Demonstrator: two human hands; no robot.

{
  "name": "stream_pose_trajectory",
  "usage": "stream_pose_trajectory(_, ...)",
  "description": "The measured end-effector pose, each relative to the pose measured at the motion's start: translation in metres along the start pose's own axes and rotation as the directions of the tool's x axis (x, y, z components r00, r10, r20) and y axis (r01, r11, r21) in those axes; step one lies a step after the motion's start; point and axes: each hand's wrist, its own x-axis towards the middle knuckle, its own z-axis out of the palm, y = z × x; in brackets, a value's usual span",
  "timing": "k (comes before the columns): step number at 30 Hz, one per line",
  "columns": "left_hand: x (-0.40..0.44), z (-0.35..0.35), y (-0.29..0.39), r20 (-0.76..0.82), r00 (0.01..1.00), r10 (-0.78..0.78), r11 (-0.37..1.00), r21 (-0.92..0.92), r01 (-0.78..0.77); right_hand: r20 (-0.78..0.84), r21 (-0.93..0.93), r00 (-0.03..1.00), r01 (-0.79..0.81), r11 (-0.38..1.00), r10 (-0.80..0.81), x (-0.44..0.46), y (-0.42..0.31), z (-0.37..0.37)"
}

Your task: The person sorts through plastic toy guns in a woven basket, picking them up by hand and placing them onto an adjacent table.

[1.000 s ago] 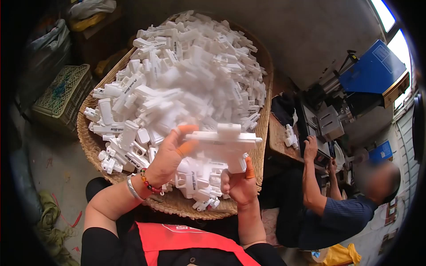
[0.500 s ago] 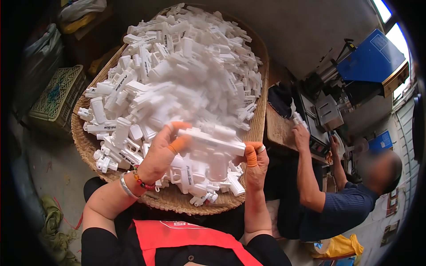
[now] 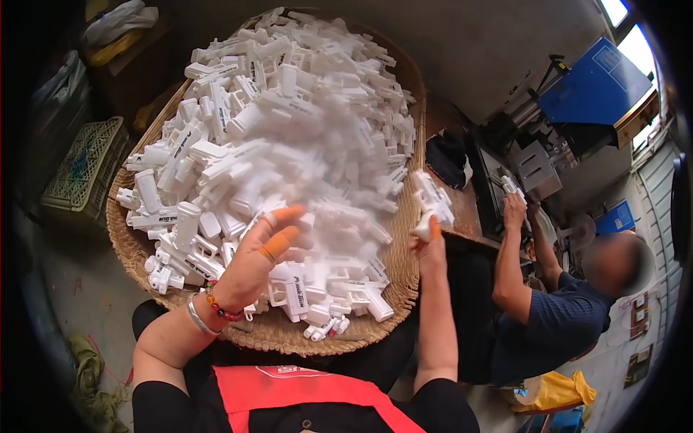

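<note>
A large heap of white plastic toy guns (image 3: 180, 155), several with dark lettering, fills the wide woven basket (image 3: 289, 338). Over the front of the heap, my left hand (image 3: 253, 263) is open, its fingers apart and two of them wrapped in orange finger covers. Out at the basket's right rim, my right hand (image 3: 431, 249) grips a white toy gun (image 3: 434, 196) by its lower end, so that the gun points up. Part of the heap's middle is blurred.
At the right, a co-worker (image 3: 552, 317) holds another white toy gun (image 3: 511, 187) by a machine with a blue housing (image 3: 595, 83). A wooden bench (image 3: 462, 209) lies beside the basket. A plastic crate (image 3: 83, 166) stands at the left.
My right hand has carried the toy gun from in front of me to the right, past the basket's rim. My left hand has let go of it. The co-worker's hand has moved slightly right.
</note>
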Motion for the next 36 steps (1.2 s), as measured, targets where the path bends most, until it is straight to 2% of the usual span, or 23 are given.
stream_pose_trajectory(2, 0.001, -0.002, 0.000, 0.035, 0.999, -0.032, 0.999, 0.018, 0.031, -0.171, 0.029, 0.970, -0.171, 0.985, 0.174, 0.086, 0.013, -0.063)
stream_pose_trajectory(4, 0.001, -0.003, -0.002, 0.093, 0.994, -0.052, 0.997, 0.069, 0.046, -0.224, 0.063, 0.954, -0.188, 0.980, 0.197, 0.130, 0.016, -0.106)
stream_pose_trajectory(6, 0.001, -0.001, -0.001, 0.083, 0.995, -0.050, 0.995, 0.090, 0.042, -0.160, 0.216, 0.982, -0.069, 0.974, 0.105, 0.151, 0.016, -0.126)
stream_pose_trajectory(7, 0.001, -0.001, 0.000, 0.084, 0.996, -0.041, 0.995, 0.091, 0.033, -0.203, 0.305, 0.965, -0.099, 0.947, 0.166, 0.148, 0.005, -0.119)
stream_pose_trajectory(9, 0.001, 0.000, 0.003, 0.079, 0.996, -0.041, 0.995, 0.099, 0.033, -0.161, 0.412, 0.981, -0.029, 0.911, 0.104, 0.145, 0.007, -0.110)
stream_pose_trajectory(10, 0.001, -0.001, 0.003, 0.071, 0.997, -0.041, 0.995, 0.098, 0.034, 0.030, 0.445, 0.995, -0.096, 0.890, 0.093, 0.150, 0.021, -0.112)
stream_pose_trajectory(11, 0.001, -0.002, 0.003, 0.076, 0.996, -0.043, 0.994, 0.103, 0.035, -0.028, 0.228, 0.996, -0.081, 0.970, 0.090, 0.118, 0.014, -0.068)
stream_pose_trajectory(12, 0.001, -0.001, 0.003, 0.082, 0.995, -0.048, 0.993, 0.110, 0.039, 0.165, -0.036, 0.985, 0.061, 0.997, -0.054, 0.080, 0.016, -0.030)
stream_pose_trajectory(13, 0.001, -0.001, 0.003, 0.079, 0.995, -0.056, 0.993, 0.111, 0.047, 0.286, -0.159, 0.957, 0.004, 0.987, 0.042, 0.054, 0.008, 0.008)
stream_pose_trajectory(15, 0.000, 0.002, 0.004, 0.088, 0.995, -0.044, 0.988, 0.153, 0.030, 0.609, -0.382, 0.772, 0.486, 0.786, -0.182, 0.040, 0.038, 0.049)
stream_pose_trajectory(17, 0.000, 0.002, 0.004, 0.093, 0.995, -0.035, 0.984, 0.179, 0.018, 0.733, -0.540, 0.659, 0.713, 0.447, -0.167, 0.029, 0.046, 0.074)
stream_pose_trajectory(18, 0.000, 0.002, 0.005, 0.099, 0.995, -0.026, 0.979, 0.201, 0.005, 0.776, -0.529, 0.570, 0.821, 0.215, -0.271, 0.026, 0.050, 0.081)
stream_pose_trajectory(20, 0.000, 0.001, 0.004, 0.075, 0.997, 0.004, 0.978, 0.207, -0.020, 0.665, -0.518, 0.725, 0.621, 0.588, -0.180, 0.059, 0.078, 0.069)
stream_pose_trajectory(21, 0.002, -0.001, 0.000, 0.051, 0.998, 0.031, 0.976, 0.214, -0.041, 0.560, -0.527, 0.814, 0.492, 0.693, -0.152, 0.028, 0.045, 0.079)
stream_pose_trajectory(24, 0.002, -0.006, -0.004, -0.025, 0.983, 0.182, 0.921, 0.353, -0.162, 0.378, -0.055, 0.912, 0.195, 0.979, -0.160, -0.031, -0.002, 0.085)
stream_pose_trajectory(26, 0.002, -0.005, -0.003, -0.038, 0.984, 0.174, 0.941, 0.300, -0.154, 0.451, 0.148, 0.885, 0.055, 0.987, -0.117, -0.058, -0.016, 0.074)
stream_pose_trajectory(27, 0.003, -0.004, -0.005, -0.039, 0.979, 0.202, 0.940, 0.289, -0.182, 0.434, 0.115, 0.896, 0.046, 0.992, -0.092, -0.072, -0.019, 0.072)
stream_pose_trajectory(29, 0.000, 0.000, 0.001, -0.009, 0.979, 0.204, 0.944, 0.268, -0.194, 0.468, 0.140, 0.871, 0.093, 0.986, -0.149, -0.106, -0.022, 0.076)
stream_pose_trajectory(31, -0.003, 0.003, 0.008, 0.145, 0.988, 0.046, 0.998, -0.045, -0.039, 0.508, 0.157, 0.847, 0.090, 0.983, -0.159, -0.126, -0.014, 0.079)
stream_pose_trajectory(32, -0.004, 0.006, 0.007, 0.165, 0.984, 0.064, 0.994, -0.098, -0.049, 0.514, 0.094, 0.840, 0.146, 0.985, -0.174, -0.134, -0.011, 0.082)
stream_pose_trajectory(33, -0.004, 0.004, 0.003, 0.168, 0.984, 0.066, 0.994, -0.095, -0.050, 0.498, 0.061, 0.841, 0.210, 0.976, -0.212, -0.140, -0.002, 0.082)
stream_pose_trajectory(35, -0.002, -0.003, -0.003, 0.143, 0.987, -0.071, 0.995, -0.058, 0.080, 0.581, -0.104, 0.757, 0.434, 0.895, -0.300, -0.145, 0.006, 0.084)
stream_pose_trajectory(36, -0.004, 0.001, 0.004, 0.128, 0.991, -0.031, 0.997, -0.063, 0.039, 0.611, -0.021, 0.754, 0.321, 0.947, -0.241, -0.147, 0.009, 0.084)
